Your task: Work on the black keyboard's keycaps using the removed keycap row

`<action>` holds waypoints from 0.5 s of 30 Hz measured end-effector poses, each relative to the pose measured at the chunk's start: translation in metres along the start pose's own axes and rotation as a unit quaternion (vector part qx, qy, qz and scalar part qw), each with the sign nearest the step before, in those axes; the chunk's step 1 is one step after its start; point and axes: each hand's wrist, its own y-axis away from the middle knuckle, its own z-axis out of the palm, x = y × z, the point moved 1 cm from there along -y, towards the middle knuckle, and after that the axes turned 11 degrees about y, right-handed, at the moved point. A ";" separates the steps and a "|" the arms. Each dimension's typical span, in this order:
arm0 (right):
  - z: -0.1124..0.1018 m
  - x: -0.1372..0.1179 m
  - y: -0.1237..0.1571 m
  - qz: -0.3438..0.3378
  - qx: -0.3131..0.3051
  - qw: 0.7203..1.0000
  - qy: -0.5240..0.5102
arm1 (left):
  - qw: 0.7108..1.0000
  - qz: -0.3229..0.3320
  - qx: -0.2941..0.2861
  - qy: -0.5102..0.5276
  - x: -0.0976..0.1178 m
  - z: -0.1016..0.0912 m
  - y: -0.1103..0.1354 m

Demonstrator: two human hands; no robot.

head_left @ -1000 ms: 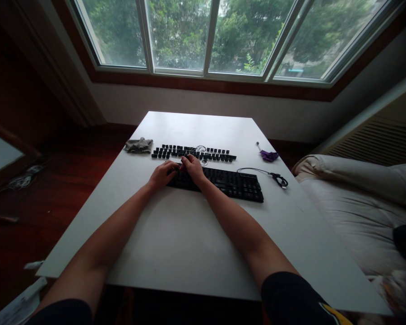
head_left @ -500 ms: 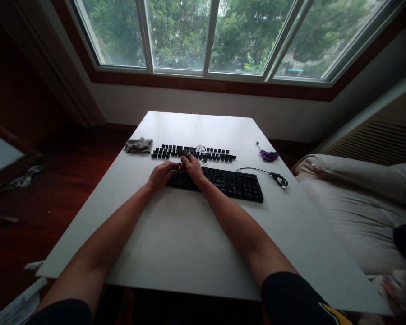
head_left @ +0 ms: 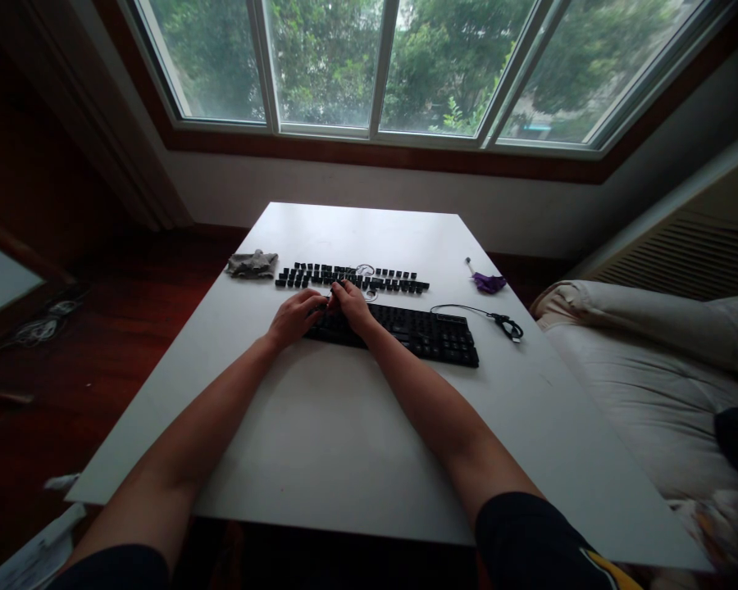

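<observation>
Keyboard (head_left: pixel 418 332) under 2 hands

The black keyboard, long and low, lies across the white table (head_left: pixel 344 426), with loose keycaps (head_left: pixel 350 279) in rows just beyond it. The left hand (head_left: pixel 293 316) and right hand (head_left: pixel 350 305) rest on its left end, fingers curled and meeting. Whether they pinch anything cannot be told.

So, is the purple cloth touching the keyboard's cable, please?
Apart: the head view shows bare white table between the purple cloth and the cable.
</observation>
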 end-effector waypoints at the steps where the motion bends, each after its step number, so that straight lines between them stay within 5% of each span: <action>1: 0.000 0.000 0.000 0.000 0.000 1.000 0.000 | 1.000 0.005 -0.002 -0.006 0.000 0.000 0.000; 15: -0.002 0.008 -0.004 -0.038 0.002 0.999 0.029 | 0.999 0.015 -0.001 -0.030 -0.002 0.000 0.001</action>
